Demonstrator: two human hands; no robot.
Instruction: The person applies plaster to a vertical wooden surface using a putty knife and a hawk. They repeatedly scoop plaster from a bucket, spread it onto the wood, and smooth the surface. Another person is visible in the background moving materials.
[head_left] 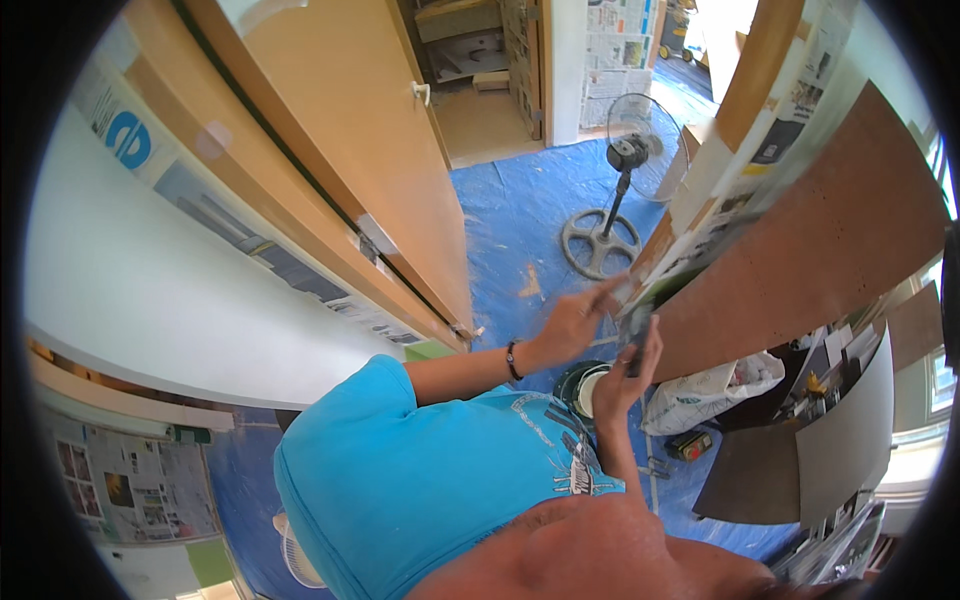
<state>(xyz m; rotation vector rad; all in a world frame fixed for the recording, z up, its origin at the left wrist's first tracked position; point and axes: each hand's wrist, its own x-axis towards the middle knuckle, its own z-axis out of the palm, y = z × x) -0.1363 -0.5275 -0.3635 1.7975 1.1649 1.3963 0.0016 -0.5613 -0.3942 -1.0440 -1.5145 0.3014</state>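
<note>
My left hand (pixel 572 328), with a dark bracelet at the wrist, reaches to the newspaper-masked door frame (pixel 668 252). Motion smears its fingers, and I cannot tell if they hold anything. Just below it, my right hand (pixel 628 380) is closed around a dark, flat tool (pixel 636 338), its exact kind unclear. This tool is close to the frame and to the edge of a large brown board (pixel 800 240). Under my hands, a round dark bucket (pixel 570 388) with a pale inside is partly hidden by my right arm and shirt.
Blue plastic sheeting (pixel 500 235) covers the floor. Past the frame stands a pedestal fan (pixel 628 155). An orange-brown door (pixel 350 120) is at the left. A white sack (pixel 700 395), a dark red-marked box (pixel 690 445) and leaning boards (pixel 850 430) crowd the right.
</note>
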